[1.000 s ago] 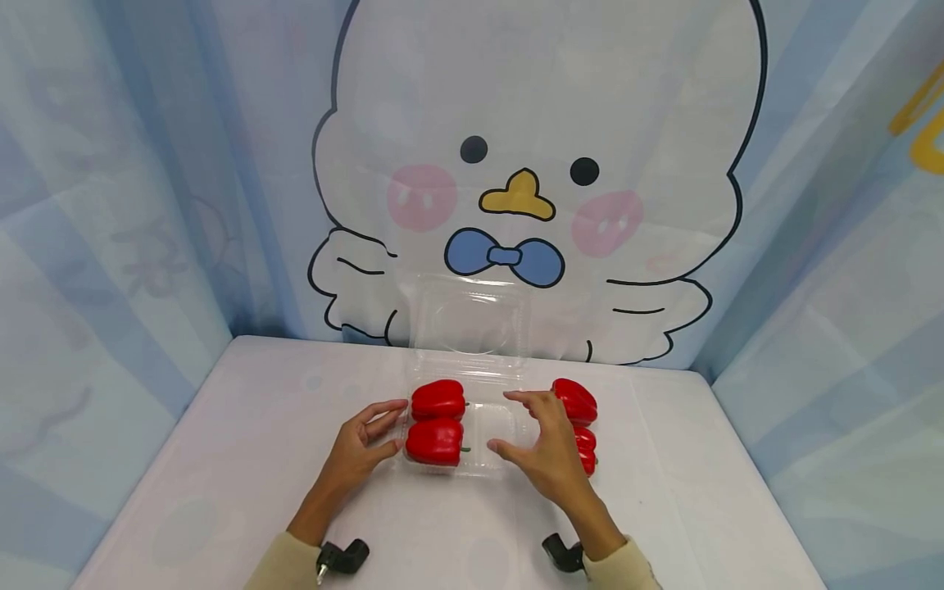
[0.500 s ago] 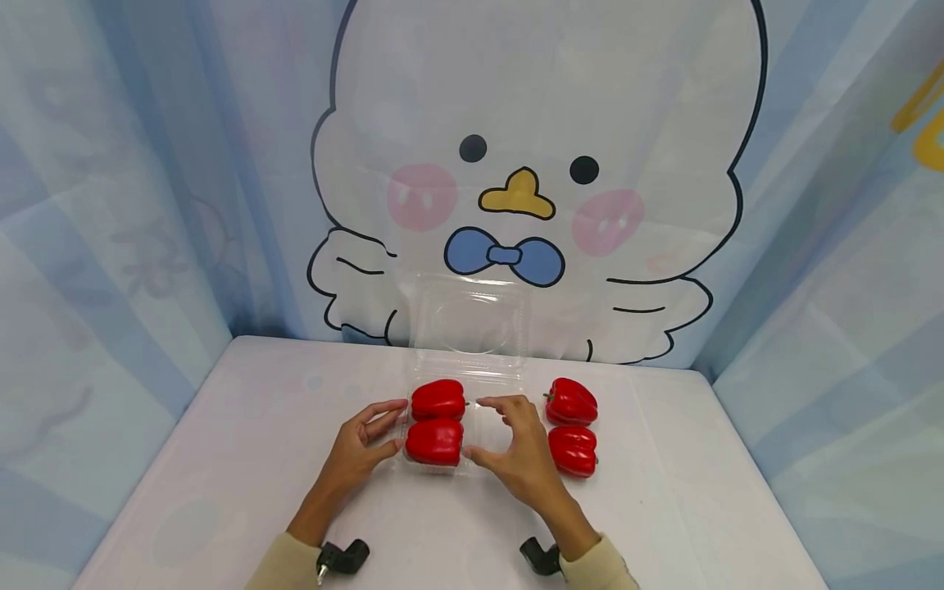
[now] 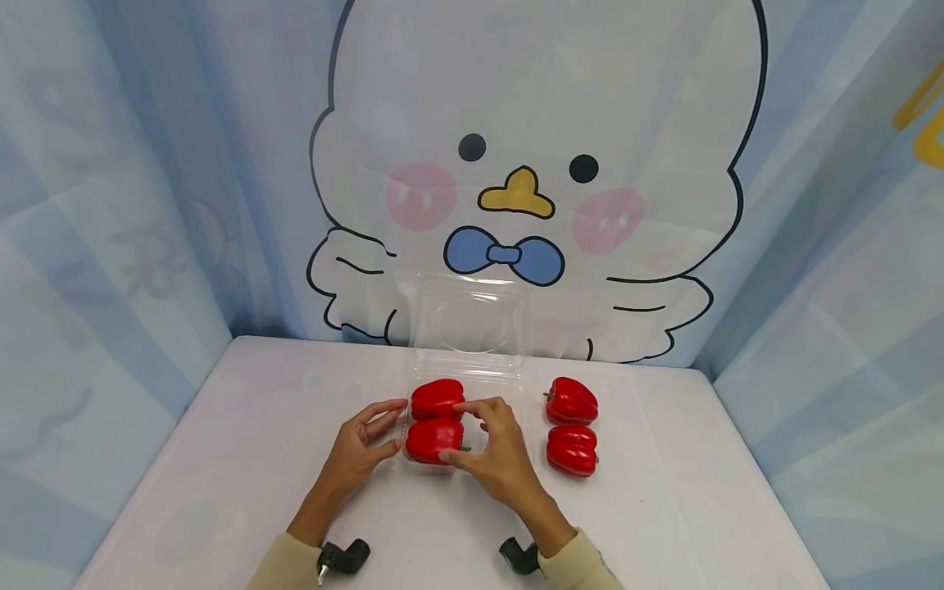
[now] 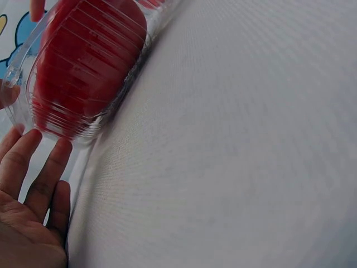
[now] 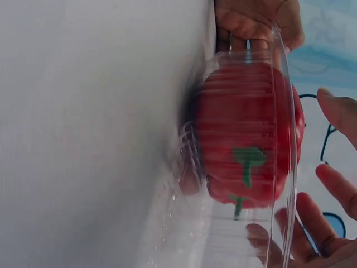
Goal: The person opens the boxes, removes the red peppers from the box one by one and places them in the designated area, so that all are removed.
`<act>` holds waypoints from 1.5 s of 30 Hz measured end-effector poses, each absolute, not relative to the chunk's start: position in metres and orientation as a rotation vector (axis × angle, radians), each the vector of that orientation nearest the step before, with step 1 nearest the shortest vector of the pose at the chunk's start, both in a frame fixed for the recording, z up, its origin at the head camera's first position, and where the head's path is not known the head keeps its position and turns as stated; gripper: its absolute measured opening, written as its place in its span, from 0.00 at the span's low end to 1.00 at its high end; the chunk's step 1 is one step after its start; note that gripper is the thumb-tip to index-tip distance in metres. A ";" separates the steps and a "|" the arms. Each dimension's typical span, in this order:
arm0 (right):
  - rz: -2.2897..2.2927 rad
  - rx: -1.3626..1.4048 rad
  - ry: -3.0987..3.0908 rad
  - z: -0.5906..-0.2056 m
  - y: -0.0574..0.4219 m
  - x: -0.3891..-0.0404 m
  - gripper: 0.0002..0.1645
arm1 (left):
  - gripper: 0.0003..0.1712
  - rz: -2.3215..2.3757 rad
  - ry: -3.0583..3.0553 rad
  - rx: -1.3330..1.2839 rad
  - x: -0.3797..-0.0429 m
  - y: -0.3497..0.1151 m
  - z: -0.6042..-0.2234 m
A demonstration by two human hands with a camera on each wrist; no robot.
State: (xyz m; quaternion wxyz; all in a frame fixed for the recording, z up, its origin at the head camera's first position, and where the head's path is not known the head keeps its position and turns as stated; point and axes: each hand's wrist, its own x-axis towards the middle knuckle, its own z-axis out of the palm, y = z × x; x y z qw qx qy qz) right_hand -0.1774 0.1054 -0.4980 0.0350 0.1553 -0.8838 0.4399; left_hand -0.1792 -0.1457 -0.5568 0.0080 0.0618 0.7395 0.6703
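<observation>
A clear plastic clamshell box [image 3: 516, 378] stands with its lid [image 3: 469, 321] raised at the back. Two red bell peppers lie in its left half, a rear one [image 3: 435, 397] and a front one [image 3: 428, 441]. My left hand [image 3: 352, 449] touches the box's left end; in the left wrist view, extended fingers [image 4: 53, 162] meet the ribbed wall. My right hand [image 3: 503, 460] is over the right half, thumb and forefinger spread at the peppers' stem ends. Whether those fingertips touch the peppers is unclear. Green stems [image 5: 248, 159] show through the wall in the right wrist view.
Two more red bell peppers, one behind [image 3: 572, 401] and one in front [image 3: 573, 451], lie on the white table [image 3: 686, 492] right of the box. A curtain [image 3: 649, 98] with a cartoon chick hangs behind the table.
My right hand has moved left from beside the loose peppers to the stem ends of the boxed ones. My left hand, the box and the peppers have stayed put.
</observation>
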 end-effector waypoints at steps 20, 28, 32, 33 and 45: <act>1.290 0.460 -2.810 -0.501 0.085 -0.178 0.39 | 0.33 2.152 2.286 0.340 -0.183 -0.147 -0.562; 1.312 0.430 -2.845 -0.502 0.082 -0.182 0.38 | 0.33 2.139 2.298 0.323 -0.183 -0.147 -0.562; 1.342 0.421 -2.845 -0.503 0.083 -0.183 0.38 | 0.33 2.135 2.297 0.307 -0.182 -0.146 -0.562; 1.347 0.420 -2.842 -0.504 0.083 -0.184 0.37 | 0.33 2.136 2.294 0.303 -0.182 -0.146 -0.562; 1.424 0.412 -2.785 -0.502 0.086 -0.183 0.36 | 0.33 2.129 2.297 0.296 -0.181 -0.148 -0.561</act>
